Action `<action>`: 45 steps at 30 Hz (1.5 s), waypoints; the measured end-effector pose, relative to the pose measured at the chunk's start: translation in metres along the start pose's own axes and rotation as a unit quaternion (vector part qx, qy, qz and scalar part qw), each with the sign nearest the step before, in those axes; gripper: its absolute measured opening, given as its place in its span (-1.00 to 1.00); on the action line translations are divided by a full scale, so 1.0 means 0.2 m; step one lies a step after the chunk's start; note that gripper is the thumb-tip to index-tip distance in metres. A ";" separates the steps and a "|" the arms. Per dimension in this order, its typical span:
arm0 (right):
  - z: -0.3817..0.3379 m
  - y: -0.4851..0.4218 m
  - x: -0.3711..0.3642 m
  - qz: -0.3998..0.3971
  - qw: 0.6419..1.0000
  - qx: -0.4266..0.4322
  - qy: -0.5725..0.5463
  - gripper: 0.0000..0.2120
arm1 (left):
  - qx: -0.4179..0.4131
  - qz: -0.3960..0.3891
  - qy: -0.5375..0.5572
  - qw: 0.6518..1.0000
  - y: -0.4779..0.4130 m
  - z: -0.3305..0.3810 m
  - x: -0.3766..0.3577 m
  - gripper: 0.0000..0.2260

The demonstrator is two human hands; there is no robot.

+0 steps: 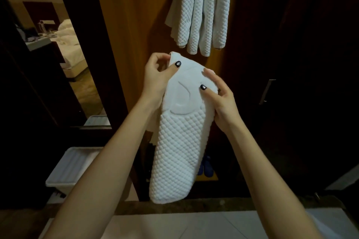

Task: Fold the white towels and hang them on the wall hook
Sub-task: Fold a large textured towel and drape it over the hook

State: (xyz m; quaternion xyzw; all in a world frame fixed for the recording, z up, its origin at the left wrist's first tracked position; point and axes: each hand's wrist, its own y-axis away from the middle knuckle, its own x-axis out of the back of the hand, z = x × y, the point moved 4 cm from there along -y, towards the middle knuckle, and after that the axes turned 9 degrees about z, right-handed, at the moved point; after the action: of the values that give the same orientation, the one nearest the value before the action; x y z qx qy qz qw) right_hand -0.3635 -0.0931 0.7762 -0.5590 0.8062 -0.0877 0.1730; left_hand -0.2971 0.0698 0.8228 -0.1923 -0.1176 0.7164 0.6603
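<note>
A folded white quilted towel (175, 147) hangs lengthwise in front of me, held at its top by both hands. My left hand (157, 77) pinches its upper left corner between thumb and fingers. My right hand (219, 95) grips its upper right edge, thumb on the front face. Above, several white towels (202, 11) hang side by side against the wooden wall panel (136, 25). The hook that carries them lies above the top of the frame, out of sight.
A white plastic bin (68, 169) stands on the floor at lower left. Blue slippers (206, 167) lie behind the towel's lower end. A dark wardrobe door with a metal handle (267, 91) is on the right. A mirror (64, 54) at left reflects a bed.
</note>
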 end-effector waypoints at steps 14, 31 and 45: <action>-0.01 -0.09 0.14 -0.018 0.996 -0.068 -0.057 -0.55 | 0.184 -0.142 0.161 0.959 0.34 -0.35 0.03 -0.80; -0.06 -0.11 0.26 -0.156 0.983 -0.100 0.003 -0.37 | 0.188 -0.284 0.113 0.934 0.25 -0.21 -0.09 -0.68; -0.05 -0.28 0.29 -0.089 0.940 -0.236 -0.230 -0.34 | 0.159 -0.392 -0.057 0.904 -0.02 -0.05 -0.21 -0.63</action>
State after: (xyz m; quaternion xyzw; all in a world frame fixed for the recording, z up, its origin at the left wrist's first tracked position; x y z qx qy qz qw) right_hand -0.3361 -0.1689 0.7936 -0.6585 0.6887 0.2206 0.2081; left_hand -0.2865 0.0273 0.8216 0.0183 -0.1056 0.4184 0.9019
